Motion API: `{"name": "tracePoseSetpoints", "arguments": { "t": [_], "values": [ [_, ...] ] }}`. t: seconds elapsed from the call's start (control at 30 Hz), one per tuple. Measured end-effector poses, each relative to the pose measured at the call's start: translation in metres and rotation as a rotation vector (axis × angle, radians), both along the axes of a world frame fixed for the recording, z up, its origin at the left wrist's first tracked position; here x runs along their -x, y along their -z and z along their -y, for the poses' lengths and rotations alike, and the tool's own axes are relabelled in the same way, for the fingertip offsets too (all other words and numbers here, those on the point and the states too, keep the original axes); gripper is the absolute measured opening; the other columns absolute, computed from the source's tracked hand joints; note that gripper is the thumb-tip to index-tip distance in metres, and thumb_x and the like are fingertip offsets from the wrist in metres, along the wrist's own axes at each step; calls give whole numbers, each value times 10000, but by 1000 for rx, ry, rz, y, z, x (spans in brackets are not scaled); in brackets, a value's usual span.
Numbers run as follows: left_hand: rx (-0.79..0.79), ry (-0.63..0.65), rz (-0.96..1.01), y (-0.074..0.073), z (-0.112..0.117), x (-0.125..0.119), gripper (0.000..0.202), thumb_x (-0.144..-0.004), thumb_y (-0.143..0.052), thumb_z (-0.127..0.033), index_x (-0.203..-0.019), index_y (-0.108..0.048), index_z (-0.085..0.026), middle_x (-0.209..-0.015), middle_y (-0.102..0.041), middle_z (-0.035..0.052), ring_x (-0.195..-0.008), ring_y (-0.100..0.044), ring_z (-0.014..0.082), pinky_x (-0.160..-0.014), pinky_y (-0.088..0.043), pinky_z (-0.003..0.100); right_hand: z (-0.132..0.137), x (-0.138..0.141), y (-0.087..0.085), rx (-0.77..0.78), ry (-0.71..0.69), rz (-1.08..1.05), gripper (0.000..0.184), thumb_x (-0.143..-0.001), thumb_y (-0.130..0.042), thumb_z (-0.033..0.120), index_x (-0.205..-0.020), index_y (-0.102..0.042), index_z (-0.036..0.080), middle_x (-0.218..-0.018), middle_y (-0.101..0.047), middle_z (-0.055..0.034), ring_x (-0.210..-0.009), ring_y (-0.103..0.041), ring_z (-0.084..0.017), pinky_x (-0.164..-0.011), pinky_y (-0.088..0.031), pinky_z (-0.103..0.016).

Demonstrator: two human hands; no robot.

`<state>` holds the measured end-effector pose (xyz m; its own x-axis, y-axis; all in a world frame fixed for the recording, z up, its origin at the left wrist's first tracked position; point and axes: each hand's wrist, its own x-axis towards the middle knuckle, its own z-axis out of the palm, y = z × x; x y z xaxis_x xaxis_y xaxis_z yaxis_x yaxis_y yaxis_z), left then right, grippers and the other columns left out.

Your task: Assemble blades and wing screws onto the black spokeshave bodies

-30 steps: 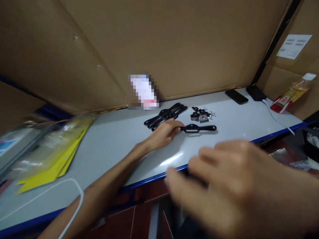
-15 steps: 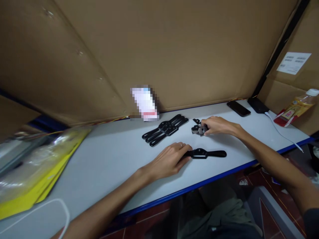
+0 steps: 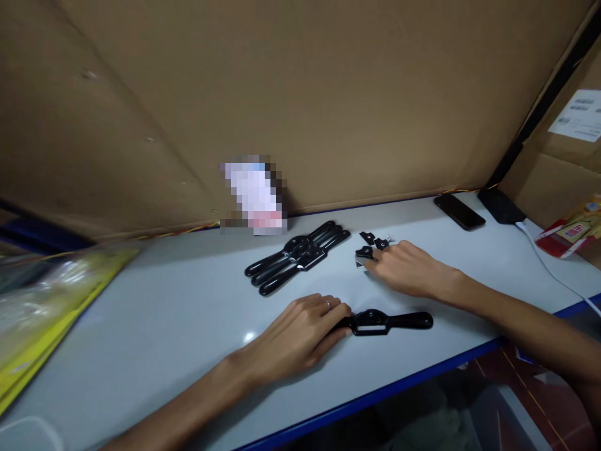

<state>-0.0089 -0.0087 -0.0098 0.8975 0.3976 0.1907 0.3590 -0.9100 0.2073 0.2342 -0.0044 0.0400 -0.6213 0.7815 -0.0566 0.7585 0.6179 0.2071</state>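
My left hand [image 3: 312,329] is closed around the left handle of a black spokeshave body [image 3: 409,321], which lies flat with its rectangular slot and right handle showing. Farther back, my right hand [image 3: 406,269] reaches down at a small group of metal parts, its fingers curled and the tips hidden. Around those fingers are dark notched cap plates [image 3: 364,252], a bright blade edge [image 3: 359,262] and small screws [image 3: 389,238]. To the left of them, several more black spokeshave bodies [image 3: 300,254] rest side by side, partly overlapping.
A blurred upright screen [image 3: 256,197] leans on the cardboard wall [image 3: 352,100]. A phone [image 3: 459,212], a black device [image 3: 500,207] with a white cable, and a red-yellow package [image 3: 570,232] stand right. Plastic-wrapped yellow sheets [image 3: 70,319] lie left. The table's blue edge [image 3: 375,391] runs in front.
My right hand has moved toward me and turned palm-down over the small metal parts, which now lie more spread out. My left hand keeps its grip on the spokeshave body. The view has shifted right.
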Motion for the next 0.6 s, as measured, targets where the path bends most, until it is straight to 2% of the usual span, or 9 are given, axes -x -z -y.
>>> {"name": "tracePoseSetpoints", "arguments": {
  "t": [0.07, 0.13, 0.23, 0.33, 0.4, 0.5, 0.6],
  "values": [
    [-12, -4, 0, 0, 0, 0, 241, -1046, -366, -302, -974, -568, -189, -802, -628, 16, -671, -581, 168, -606, -446, 303, 3, -1, 2, -24, -37, 15, 265, -940, -433, 15, -1041, -661, 103, -943, -717, -130, -702, -629, -184, -563, -269, -314],
    [-61, 9, 9, 0, 1, 0, 247, -1051, -357, -294, -957, -557, -182, -791, -621, 14, -645, -558, 162, -595, -434, 303, 2, -5, 5, -6, -40, -91, 203, -949, -475, 63, -994, -668, 111, -936, -713, -118, -704, -614, -180, -565, -278, -308],
    [-173, 50, 6, -1, 1, 0, 278, -1059, -348, -277, -884, -538, -177, -735, -588, 0, -598, -513, 148, -580, -412, 302, -1, -12, 6, 95, 9, -507, 170, -971, -526, 185, -874, -659, 141, -849, -687, -62, -703, -568, -150, -624, -339, -292],
    [-253, 42, 1, -3, 0, 1, 304, -1064, -346, -272, -839, -527, -176, -706, -565, -6, -586, -491, 141, -555, -376, 301, -2, -14, 3, 353, 111, -932, 227, -959, -549, 248, -760, -626, 168, -682, -594, 18, -628, -501, -108, -630, -359, -264],
    [-283, 18, -14, -4, -3, 2, 309, -1066, -343, -268, -836, -527, -175, -700, -558, -8, -586, -488, 139, -549, -361, 303, 0, -12, 1, 578, 186, -1097, 218, -927, -584, 278, -734, -601, 177, -632, -551, 42, -585, -480, -96, -592, -354, -252],
    [-314, -1, -29, -6, -6, 4, 310, -1069, -335, -265, -844, -527, -172, -693, -554, -9, -586, -488, 139, -544, -349, 305, 2, -7, 4, 781, 273, -1164, 185, -883, -622, 281, -733, -577, 182, -634, -566, 37, -588, -501, -103, -570, -366, -250],
    [-319, -3, -38, -8, -7, 5, 336, -1077, -297, -252, -846, -527, -171, -700, -563, -5, -587, -487, 135, -540, -347, 303, 2, -3, 14, 782, 302, -1125, 180, -890, -606, 272, -734, -578, 186, -634, -559, 35, -595, -492, -109, -565, -368, -255]
  ]
}}
